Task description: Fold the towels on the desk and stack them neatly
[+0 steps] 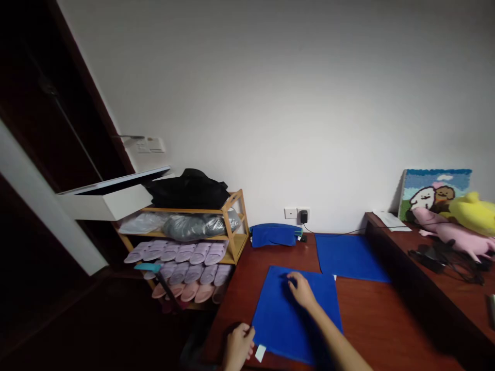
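Blue cloth [280, 322] lay on the table [375, 319], my left hand [240, 344] by its near-left corner, my right hand [301, 290] over it; whether either curled grip pinched, I couldn't tell. Smoothing seemed in hand, next needing a light corner tug.

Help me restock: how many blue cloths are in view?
3: the front cloth, under the right hand; the flat cloth behind it, rightward; the third cloth, left of the plug. Others may be hidden.

Left of the fingers [293, 276], a wooden rack [229, 234] holds lilac slippers [184, 252] and a black bag [189, 191]; well right of the fingers lie a pink plush toy [452, 233] and a yellow one [476, 214].
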Demonstrator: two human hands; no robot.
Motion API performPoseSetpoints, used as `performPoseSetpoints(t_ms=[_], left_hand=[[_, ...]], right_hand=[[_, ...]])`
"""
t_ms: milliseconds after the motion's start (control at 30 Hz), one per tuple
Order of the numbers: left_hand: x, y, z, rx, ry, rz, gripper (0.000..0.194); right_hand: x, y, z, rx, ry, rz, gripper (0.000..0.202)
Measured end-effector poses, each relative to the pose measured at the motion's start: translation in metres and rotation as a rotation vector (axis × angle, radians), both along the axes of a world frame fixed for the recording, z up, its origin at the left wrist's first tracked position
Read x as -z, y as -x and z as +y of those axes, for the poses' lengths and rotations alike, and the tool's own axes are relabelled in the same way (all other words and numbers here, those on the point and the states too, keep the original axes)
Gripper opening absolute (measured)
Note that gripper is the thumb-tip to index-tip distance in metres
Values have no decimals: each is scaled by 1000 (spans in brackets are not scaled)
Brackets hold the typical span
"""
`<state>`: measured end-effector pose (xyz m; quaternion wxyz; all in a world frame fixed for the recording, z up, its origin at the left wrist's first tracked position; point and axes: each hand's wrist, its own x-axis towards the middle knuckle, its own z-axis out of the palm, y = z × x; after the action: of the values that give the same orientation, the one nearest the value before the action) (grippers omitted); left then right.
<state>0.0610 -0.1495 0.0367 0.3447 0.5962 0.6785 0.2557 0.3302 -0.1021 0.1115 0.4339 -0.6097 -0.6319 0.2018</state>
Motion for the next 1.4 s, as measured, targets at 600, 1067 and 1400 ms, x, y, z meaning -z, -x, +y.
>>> performPoseSetpoints(t_ms=[600,1067,1400], left_hand=[[-1,-21,1,502,-579,573,52],[46,3,-18,556,-566,686,62],[62,15,-1,597,-519,668,57]], right_hand=[[103,-82,-135,149,408,-538,68],[78,-81,-78,218,346,-515,65],[93,-94,-5,239,433,-519,69]])
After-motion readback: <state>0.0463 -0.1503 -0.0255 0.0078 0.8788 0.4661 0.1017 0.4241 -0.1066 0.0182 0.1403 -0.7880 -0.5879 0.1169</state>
